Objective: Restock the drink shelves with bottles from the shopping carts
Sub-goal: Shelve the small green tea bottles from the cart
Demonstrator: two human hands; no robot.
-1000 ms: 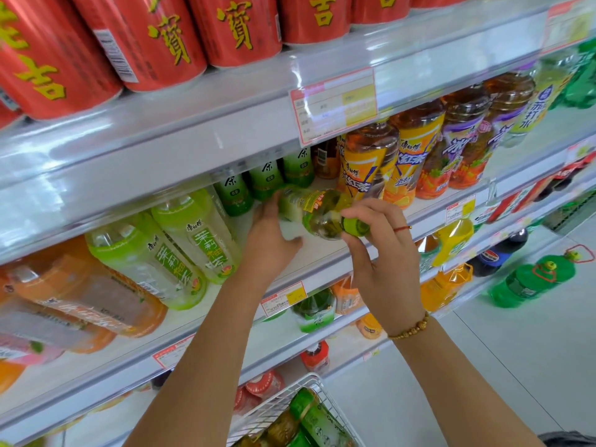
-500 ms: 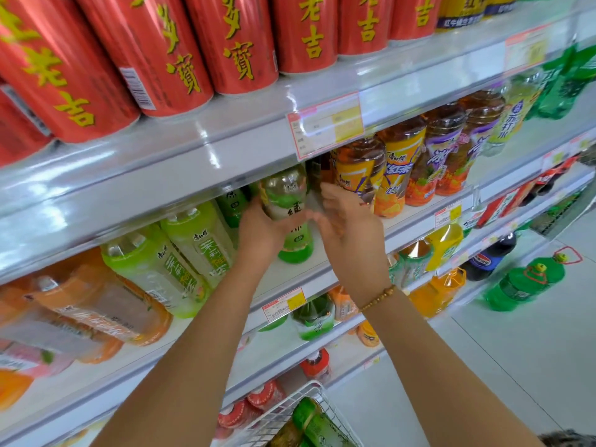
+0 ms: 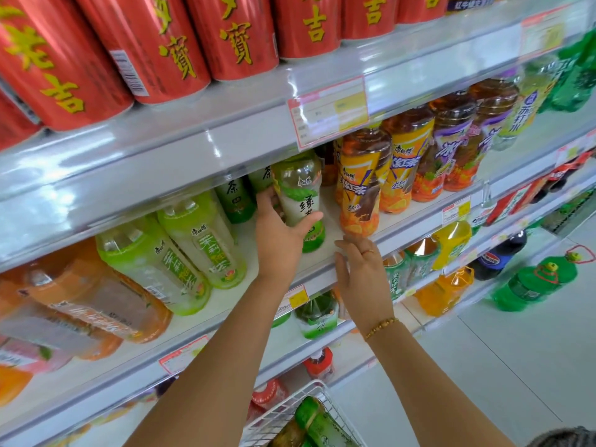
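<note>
The left hand (image 3: 280, 241) grips a green-labelled clear plastic tea bottle (image 3: 301, 191) set upright on the white shelf (image 3: 416, 225) just beside the yellow-labelled iced-tea bottle (image 3: 362, 185), the right hand (image 3: 361, 274) hovers open and empty below that bottle, and green bottles (image 3: 317, 421) wait in the white wire cart (image 3: 308, 387) further below.

Bare forearms (image 3: 206, 366); gold bead bracelet (image 3: 381, 327) and red ring (image 3: 367, 252) on right hand (image 3: 361, 275).

Left hand (image 3: 280, 240) holding green tea bottle (image 3: 300, 191), bottle standing upright on shelf (image 3: 416, 225). Right hand (image 3: 364, 279) hanging loose by shelf front edge, holding nothing. Orange tea bottles (image 3: 361, 188) standing just beside. Red cans (image 3: 161, 43) sitting above. Cart (image 3: 283, 411) showing below, green bottles (image 3: 322, 427) lying inside.
</note>
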